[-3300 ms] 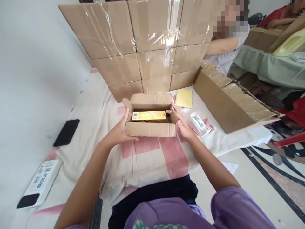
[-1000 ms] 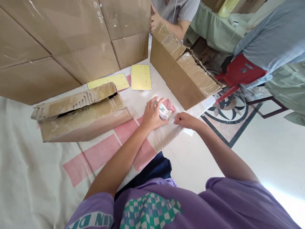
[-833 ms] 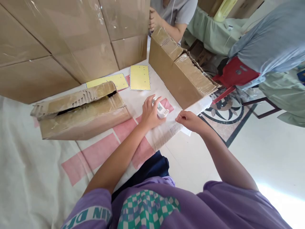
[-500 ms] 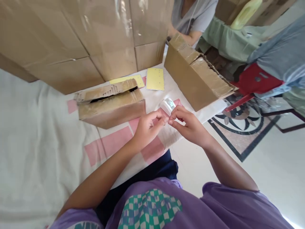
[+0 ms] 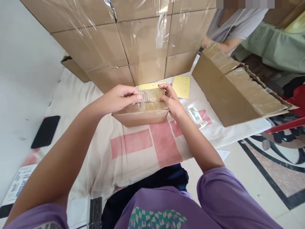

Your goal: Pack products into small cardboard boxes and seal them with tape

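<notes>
A small cardboard box [image 5: 143, 118] sits on the cloth in front of me, its ragged-edged top flap [image 5: 150, 94] between my hands. My left hand [image 5: 122, 97] pinches the flap's left part, thumb and fingers together at its edge. At the opposite end, my right hand [image 5: 170, 98] grips the flap's right part, with the thumb at the front and a finger over the far side. Right of my right forearm lies a white roll of labels [image 5: 196, 117] with a shiny patch, touched by neither hand.
A wall of stacked, film-wrapped cartons [image 5: 145, 47] rises behind the box. Yellow cards [image 5: 181, 86] lie at its foot. To the right stands a larger open carton [image 5: 228, 92], with a person's arm [image 5: 228, 46] behind it. A black phone [image 5: 45, 132] lies far left.
My hands have left the white roll and moved left to the cardboard box, taking hold of its flap. The view has shifted left, bringing the phone into sight.
</notes>
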The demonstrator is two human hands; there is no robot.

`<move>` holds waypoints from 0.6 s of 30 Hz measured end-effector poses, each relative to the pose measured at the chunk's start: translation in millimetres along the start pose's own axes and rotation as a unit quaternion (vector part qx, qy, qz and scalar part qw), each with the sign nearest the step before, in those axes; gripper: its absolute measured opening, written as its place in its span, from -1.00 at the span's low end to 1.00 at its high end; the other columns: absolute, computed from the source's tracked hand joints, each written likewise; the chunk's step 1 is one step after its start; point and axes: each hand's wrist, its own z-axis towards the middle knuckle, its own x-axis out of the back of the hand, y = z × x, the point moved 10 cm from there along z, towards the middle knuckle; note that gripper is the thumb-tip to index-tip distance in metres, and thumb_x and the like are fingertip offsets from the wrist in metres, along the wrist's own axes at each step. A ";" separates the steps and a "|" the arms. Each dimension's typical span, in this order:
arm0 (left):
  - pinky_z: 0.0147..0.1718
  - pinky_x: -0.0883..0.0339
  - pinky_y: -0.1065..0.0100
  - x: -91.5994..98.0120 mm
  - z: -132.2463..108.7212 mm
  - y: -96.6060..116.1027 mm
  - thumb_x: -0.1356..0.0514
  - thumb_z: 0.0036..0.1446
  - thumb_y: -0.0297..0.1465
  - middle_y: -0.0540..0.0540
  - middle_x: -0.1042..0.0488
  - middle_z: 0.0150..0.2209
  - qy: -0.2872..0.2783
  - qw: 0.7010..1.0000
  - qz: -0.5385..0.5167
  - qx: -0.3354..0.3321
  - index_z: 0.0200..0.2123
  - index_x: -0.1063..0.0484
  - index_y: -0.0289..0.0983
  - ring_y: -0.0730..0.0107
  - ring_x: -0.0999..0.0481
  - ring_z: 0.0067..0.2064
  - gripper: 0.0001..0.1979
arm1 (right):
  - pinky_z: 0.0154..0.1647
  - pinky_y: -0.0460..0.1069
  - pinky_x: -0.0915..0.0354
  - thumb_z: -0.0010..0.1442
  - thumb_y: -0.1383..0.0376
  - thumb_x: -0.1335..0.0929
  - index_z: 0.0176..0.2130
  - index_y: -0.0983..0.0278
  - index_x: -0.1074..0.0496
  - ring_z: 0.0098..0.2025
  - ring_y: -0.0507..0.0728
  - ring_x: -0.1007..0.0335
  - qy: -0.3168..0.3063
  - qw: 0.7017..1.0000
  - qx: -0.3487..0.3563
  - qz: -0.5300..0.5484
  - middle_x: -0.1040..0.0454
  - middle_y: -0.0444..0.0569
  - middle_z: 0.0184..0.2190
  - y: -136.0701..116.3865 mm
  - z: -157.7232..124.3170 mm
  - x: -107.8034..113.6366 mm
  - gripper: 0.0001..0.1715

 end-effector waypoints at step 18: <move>0.14 -0.21 -0.05 -12.0 38.0 -9.1 -0.24 0.17 0.13 -0.17 -0.50 0.15 0.053 0.958 0.280 0.005 0.27 -0.39 -0.03 -0.20 -0.39 0.20 -0.32 | 0.60 0.38 0.24 0.18 -0.25 -0.43 0.52 0.03 0.14 0.62 0.36 0.37 -0.196 0.978 0.025 -0.074 0.22 0.01 0.59 3.4 -39.0 -14.4 0.21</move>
